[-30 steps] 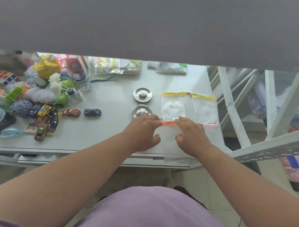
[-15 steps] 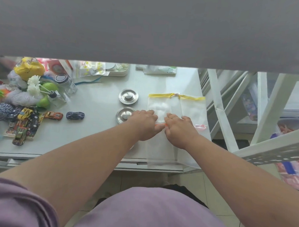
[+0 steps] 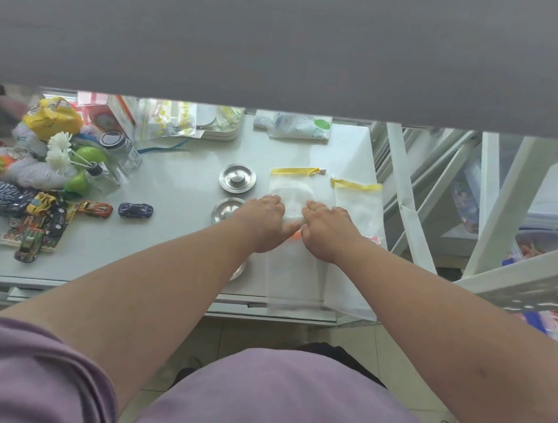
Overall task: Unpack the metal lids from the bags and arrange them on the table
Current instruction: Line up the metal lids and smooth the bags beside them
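Observation:
Two round metal lids lie on the white table (image 3: pixel 174 245), one further back (image 3: pixel 237 178) and one nearer (image 3: pixel 225 209), just left of my left hand. The edge of a third lid (image 3: pixel 240 271) shows under my left forearm. Two white mesh bags with yellow trim lie behind my hands, the left one (image 3: pixel 289 192) with a pale round shape inside, the right one (image 3: pixel 358 205) flat. My left hand (image 3: pixel 264 223) and right hand (image 3: pixel 326 232) meet at the orange-trimmed mouth of a nearer white bag (image 3: pixel 292 276), fingers closed on it. Its contents are hidden.
A fourth bag with pink trim (image 3: pixel 347 294) lies at the table's near right corner. Toy cars (image 3: pixel 134 210), a glass jar (image 3: pixel 120 147), yarn and other toys crowd the left side. Packets and a tray line the back edge. White frame bars (image 3: pixel 408 210) stand right of the table.
My hands have slid together along the orange band, from apart to almost touching. The view has shifted slightly; the lids and yellow-trimmed bags have stayed put.

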A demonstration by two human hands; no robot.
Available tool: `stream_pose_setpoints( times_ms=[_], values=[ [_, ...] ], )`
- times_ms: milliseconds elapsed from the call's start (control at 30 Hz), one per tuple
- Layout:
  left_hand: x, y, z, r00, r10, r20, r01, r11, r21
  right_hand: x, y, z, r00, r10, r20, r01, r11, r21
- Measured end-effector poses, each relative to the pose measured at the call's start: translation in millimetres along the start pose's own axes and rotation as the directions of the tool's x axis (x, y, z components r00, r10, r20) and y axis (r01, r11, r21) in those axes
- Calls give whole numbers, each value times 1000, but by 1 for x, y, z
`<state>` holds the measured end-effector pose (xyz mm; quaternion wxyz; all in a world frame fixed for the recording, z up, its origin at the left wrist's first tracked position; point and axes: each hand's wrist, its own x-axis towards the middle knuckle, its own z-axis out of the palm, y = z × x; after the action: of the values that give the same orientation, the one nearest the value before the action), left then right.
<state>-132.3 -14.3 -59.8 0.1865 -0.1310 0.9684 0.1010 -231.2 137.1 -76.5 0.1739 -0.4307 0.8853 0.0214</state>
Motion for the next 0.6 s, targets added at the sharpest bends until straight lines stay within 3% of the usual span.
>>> stream_pose_setpoints(
  times_ms=[300, 600],
  values=[
    [-13, -3, 13, 1000, 20, -14, -20, 1000, -14, -13, -11, 3, 1000, 18, 2, -18, 999, 28],
    [-18, -13, 15, 995, 96, 16, -97, 990, 101, -25, -27, 12, 998, 67, -17, -66, 996, 56]
  ],
)
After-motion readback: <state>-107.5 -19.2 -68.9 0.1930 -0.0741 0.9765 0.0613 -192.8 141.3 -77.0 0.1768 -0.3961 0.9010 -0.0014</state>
